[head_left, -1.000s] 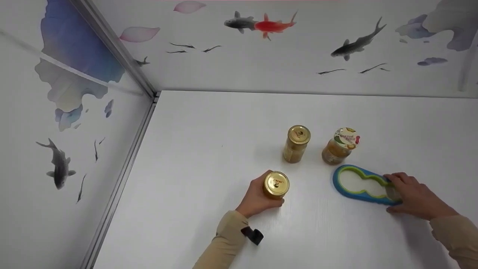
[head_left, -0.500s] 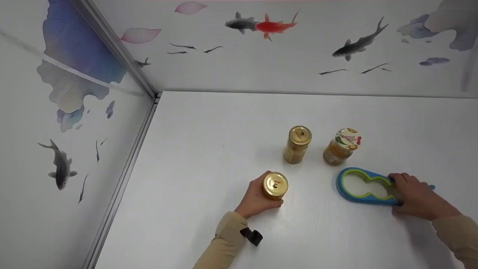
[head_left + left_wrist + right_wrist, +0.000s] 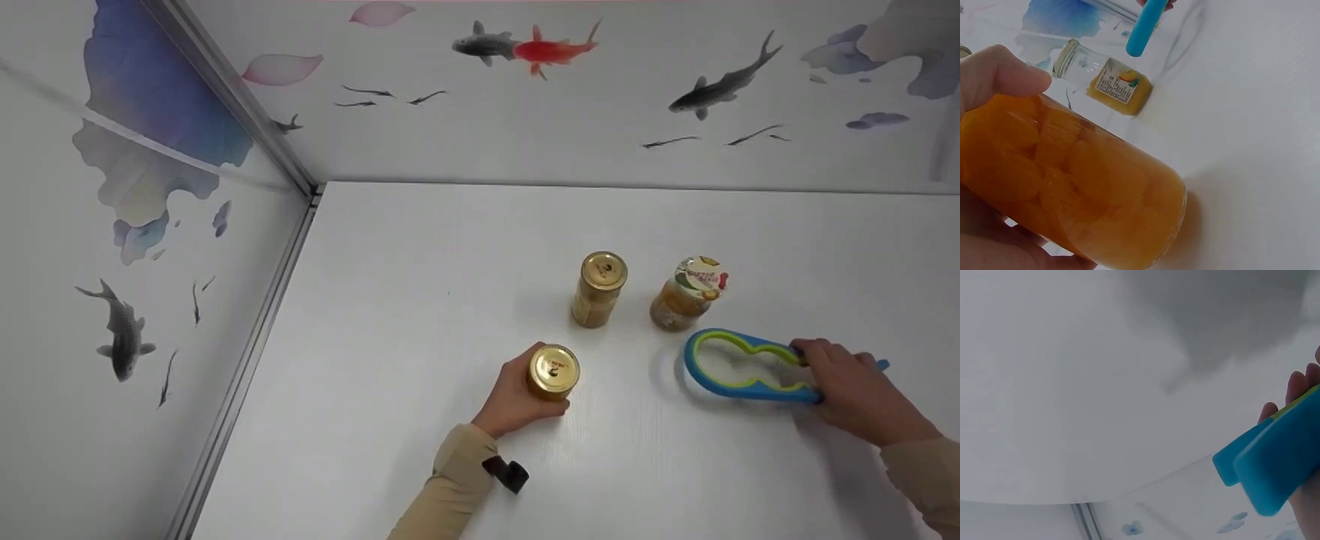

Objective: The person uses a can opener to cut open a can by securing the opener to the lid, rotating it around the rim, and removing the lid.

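My left hand (image 3: pixel 517 397) grips a gold-lidded glass jar (image 3: pixel 555 369) standing on the table. In the left wrist view this jar (image 3: pixel 1084 180) shows orange fruit pieces inside, with the thumb across its upper side. On the right, my right hand (image 3: pixel 862 390) holds a blue and green jar opener (image 3: pixel 727 391) by its narrower end, fingers curled round it. The opener is tilted, its wide end raised off the table. In the right wrist view only the blue handle end of the opener (image 3: pixel 1280 455) and some fingertips show; the palm is hidden.
Behind the left hand stands a second gold-lidded jar (image 3: pixel 598 292). To its right is a squat jar with a patterned lid (image 3: pixel 681 296), close to the opener's wide end. White panels with painted fish (image 3: pixel 551 51) border the white table (image 3: pixel 420 300) at the back and left.
My right hand has closed further round the jar opener, lifted it off the table and shifted slightly right. The left hand and its jar stay practically still.
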Motion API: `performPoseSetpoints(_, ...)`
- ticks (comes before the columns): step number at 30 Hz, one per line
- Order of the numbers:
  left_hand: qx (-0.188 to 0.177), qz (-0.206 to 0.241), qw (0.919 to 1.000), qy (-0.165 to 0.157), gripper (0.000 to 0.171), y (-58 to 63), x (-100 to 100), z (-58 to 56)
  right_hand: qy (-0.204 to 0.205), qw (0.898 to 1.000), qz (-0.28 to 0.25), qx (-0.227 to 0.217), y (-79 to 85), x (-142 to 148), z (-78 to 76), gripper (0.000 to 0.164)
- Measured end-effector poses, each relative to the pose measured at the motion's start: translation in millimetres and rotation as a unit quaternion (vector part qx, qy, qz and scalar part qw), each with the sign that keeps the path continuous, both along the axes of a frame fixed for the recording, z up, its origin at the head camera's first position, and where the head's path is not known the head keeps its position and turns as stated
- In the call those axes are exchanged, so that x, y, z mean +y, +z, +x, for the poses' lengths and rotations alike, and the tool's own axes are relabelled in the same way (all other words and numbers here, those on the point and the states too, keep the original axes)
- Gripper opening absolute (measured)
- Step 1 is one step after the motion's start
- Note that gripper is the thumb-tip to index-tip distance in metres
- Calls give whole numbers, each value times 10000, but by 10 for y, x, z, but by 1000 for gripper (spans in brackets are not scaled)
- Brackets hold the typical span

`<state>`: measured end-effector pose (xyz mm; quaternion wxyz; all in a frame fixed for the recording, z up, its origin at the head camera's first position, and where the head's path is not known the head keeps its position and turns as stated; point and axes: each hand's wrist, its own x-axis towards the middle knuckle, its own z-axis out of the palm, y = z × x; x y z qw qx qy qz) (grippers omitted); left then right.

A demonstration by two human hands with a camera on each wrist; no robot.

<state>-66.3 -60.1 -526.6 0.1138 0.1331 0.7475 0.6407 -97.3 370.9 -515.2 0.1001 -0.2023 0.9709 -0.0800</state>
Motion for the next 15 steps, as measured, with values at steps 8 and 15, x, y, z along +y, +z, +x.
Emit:
performPoseSetpoints(8,-33,69,10000,-14,59,4,66,-4,-34,9983,-382,449,148,-149,51,82)
performPoseSetpoints(15,9,127,9999,-65,58,78,118,13,-112,9968,-571,552,329,-327,129,86)
